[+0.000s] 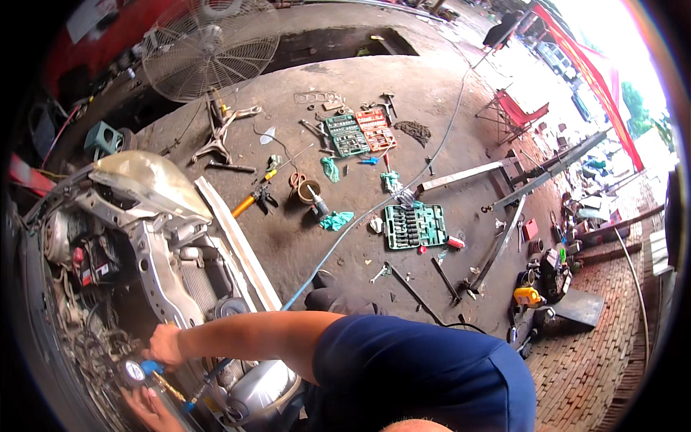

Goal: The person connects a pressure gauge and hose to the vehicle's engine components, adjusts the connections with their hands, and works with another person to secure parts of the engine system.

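Observation:
My right hand reaches over the car's front end, fingers closed at the blue part of a round pressure gauge. A brass fitting runs from the gauge to a blue hose connector. Just below the gauge dial is my left hand, its fingers stretched out and apart next to it; whether they touch it I cannot tell. Around both hands lies the engine bay, with a battery, a bare metal front frame and a headlamp. A silver rounded part sits beside my forearm.
A blue air hose crosses the concrete floor. Socket sets in green cases lie among scattered tools, gloves and a bucket. A large fan stands at the far left, a red folding chair at the far right. A metal hoist frame spans the right.

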`<state>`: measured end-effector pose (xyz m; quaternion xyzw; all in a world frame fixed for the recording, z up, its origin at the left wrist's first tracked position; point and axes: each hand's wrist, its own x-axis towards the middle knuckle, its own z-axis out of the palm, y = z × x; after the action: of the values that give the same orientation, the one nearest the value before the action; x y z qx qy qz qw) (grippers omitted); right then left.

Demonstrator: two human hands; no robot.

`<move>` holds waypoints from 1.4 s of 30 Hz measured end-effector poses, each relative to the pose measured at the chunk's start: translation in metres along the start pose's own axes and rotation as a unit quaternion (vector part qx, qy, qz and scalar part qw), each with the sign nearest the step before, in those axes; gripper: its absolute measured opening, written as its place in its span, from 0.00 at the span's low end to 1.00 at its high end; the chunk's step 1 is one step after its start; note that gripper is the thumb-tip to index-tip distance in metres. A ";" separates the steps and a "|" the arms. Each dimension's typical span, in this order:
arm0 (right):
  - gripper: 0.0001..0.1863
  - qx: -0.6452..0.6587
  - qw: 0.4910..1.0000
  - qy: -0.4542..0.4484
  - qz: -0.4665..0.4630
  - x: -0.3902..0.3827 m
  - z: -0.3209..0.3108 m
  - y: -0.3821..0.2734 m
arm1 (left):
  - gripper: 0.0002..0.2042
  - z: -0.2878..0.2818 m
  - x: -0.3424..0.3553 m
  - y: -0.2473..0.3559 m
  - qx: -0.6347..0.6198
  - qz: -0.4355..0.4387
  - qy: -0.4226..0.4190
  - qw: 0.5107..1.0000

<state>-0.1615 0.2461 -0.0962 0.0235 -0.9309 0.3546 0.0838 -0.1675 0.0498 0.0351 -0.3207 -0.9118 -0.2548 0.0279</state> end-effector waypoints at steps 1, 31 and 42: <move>0.32 -0.001 1.000 0.010 -0.008 0.001 0.000 0.001 | 0.34 0.006 0.007 -0.007 -0.062 -0.040 0.009 0.997; 0.32 -0.007 0.999 0.034 -0.009 -0.002 0.001 0.003 | 0.25 0.053 0.112 -0.011 -0.187 0.017 -0.006 0.982; 0.30 -0.024 0.998 0.051 -0.012 -0.006 0.000 0.001 | 0.25 0.052 0.114 -0.015 -0.168 0.028 -0.001 0.985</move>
<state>-0.1553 0.2464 -0.0981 0.0143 -0.9334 0.3319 0.1357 -0.2610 0.1304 0.0079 -0.3467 -0.8466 -0.4032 -0.0196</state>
